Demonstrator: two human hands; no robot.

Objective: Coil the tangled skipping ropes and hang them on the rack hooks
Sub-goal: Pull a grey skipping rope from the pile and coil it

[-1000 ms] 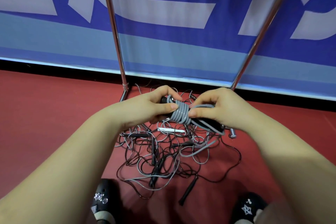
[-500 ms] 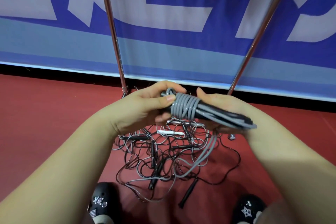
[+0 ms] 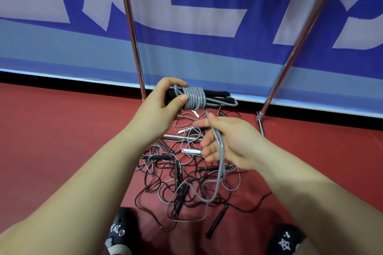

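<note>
Red sports flooring (image 3: 51, 141) fills the lower half of the frame, and a blue banner (image 3: 196, 58) with large pale lettering runs across the upper half, its bottom edge meeting a black strip along the floor. Two chrome rack poles (image 3: 132, 33) rise in front of the banner — one near the centre, almost upright, the other leaning away toward the upper right.

At mid-frame, the left hand (image 3: 157, 109) grips the end of a pair of black handles (image 3: 217, 97) held side by side and roughly level, thumb pressed against the grey rope (image 3: 194, 97) that is wound around them in a tight band of turns. The free length of that rope drops from the coil, passes across the palm of the right hand (image 3: 234, 143) just below and right of centre, and trails down to the floor. The right hand's fingers are spread and only loosely bent; the rope lies between thumb and fingers, though whether it is actually pinched there is not clear.

Below both hands, in the lower centre, lies a tangled pile of ropes (image 3: 182, 174) — thin black and grey cords looped over each other with black and white handles among them. Two black shoes (image 3: 118, 232) with white charms show at the bottom edge, one either side of the pile.
</note>
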